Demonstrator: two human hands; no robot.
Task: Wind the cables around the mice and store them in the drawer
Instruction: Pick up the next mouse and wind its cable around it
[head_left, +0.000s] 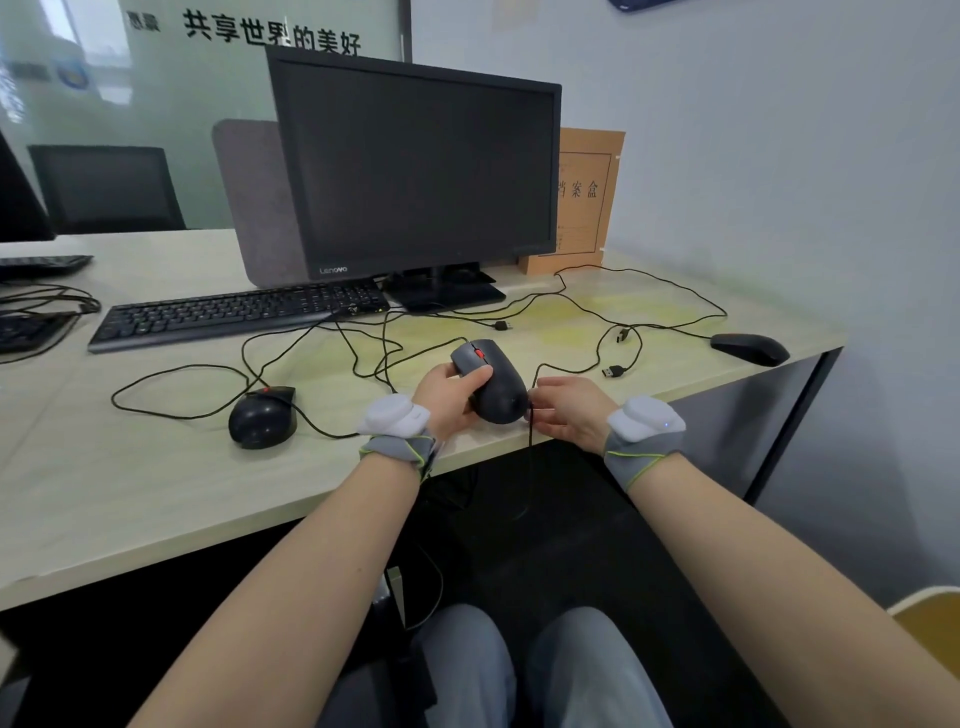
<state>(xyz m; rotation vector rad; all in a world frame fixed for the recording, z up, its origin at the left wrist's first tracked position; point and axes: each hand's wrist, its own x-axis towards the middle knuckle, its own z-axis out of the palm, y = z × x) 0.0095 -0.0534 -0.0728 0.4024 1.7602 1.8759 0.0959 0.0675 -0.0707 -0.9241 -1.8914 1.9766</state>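
The left hand (449, 397) grips a black mouse (488, 384), thumb across its top, above the desk (156, 499) edge. The right hand (571, 410) pinches that mouse's cable (530, 441) just beside the mouse's rear end; the cable hangs down from the fingertips.

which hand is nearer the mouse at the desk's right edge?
Right. The right hand sits left of that mouse; the left hand is farther left, holding the red-wheel mouse.
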